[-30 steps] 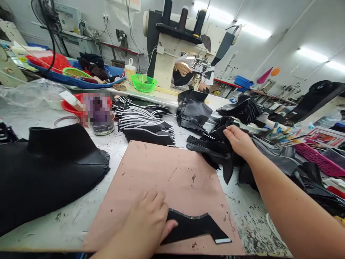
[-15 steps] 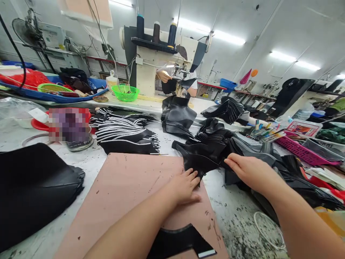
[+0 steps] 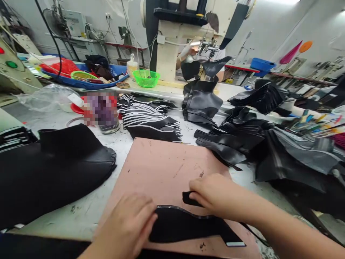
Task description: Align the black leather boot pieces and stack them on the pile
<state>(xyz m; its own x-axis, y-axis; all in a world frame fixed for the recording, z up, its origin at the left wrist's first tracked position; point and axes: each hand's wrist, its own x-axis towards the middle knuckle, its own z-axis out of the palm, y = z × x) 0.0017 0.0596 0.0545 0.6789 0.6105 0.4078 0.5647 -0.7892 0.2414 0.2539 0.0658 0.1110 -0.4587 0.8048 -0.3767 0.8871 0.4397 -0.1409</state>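
Observation:
A curved black leather piece (image 3: 185, 226) with a white strip at its right end lies on the pink board (image 3: 159, 162). My left hand (image 3: 132, 216) is closed at that piece's left end, fingers together; the end itself is hidden under them. Just above the piece, my right hand (image 3: 215, 194) pinches a second black leather piece (image 3: 191, 199), of which only a corner shows past the fingers. A pile of black leather pieces (image 3: 229, 144) rests at the board's upper right edge.
White-edged black pieces (image 3: 151, 122) lie behind the board, beside a tin can (image 3: 109, 126). A large black leather stack (image 3: 72, 169) is on the left. Beyond stands a sewing machine (image 3: 169, 54), a person working behind it, with a green basket (image 3: 146, 78) nearby.
My right hand has come from the pile to the board, bringing a black leather piece. My left hand has left the pile and moved down-left to the curved piece. The view has shifted.

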